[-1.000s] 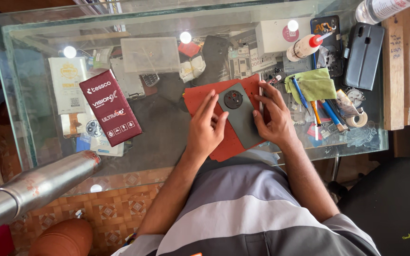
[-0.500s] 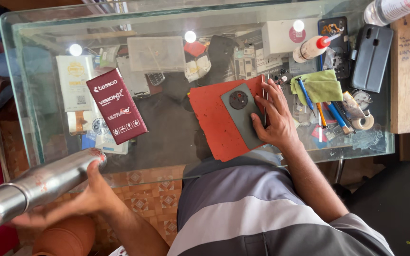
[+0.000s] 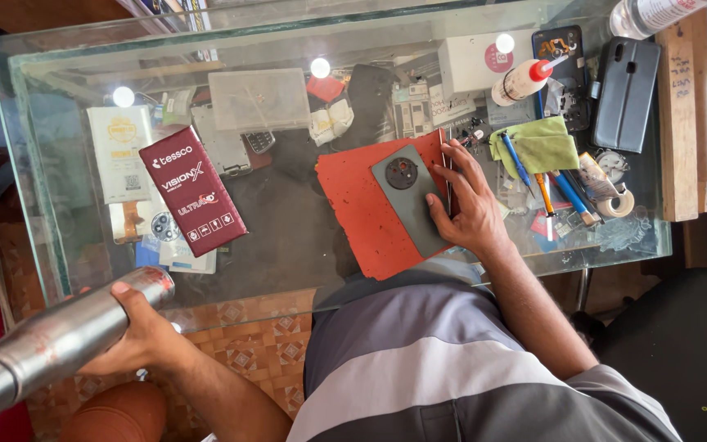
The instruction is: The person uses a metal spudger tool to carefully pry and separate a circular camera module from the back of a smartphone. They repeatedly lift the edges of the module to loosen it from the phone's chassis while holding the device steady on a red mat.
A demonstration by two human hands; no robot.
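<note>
**Steadying a phone, gripping a metal cylinder**

Pressing my right hand (image 3: pixel 470 209), fingers loosely spread, on a grey phone (image 3: pixel 413 198) lying back-up on the red mat (image 3: pixel 362 209). My left hand (image 3: pixel 142 331) wraps closed around a silver cylinder (image 3: pixel 51 348) below the glass table (image 3: pixel 288 245). A maroon rectangular box (image 3: pixel 193 191) lies left of the mat; a white square box (image 3: pixel 472 64) sits at the far edge.

Left hand (image 3: pixel 145 331) low at the left side, fingers curled tight in a full grip. Right hand (image 3: pixel 470 205) stretched forward, palm down, fingers spread flat.
</note>
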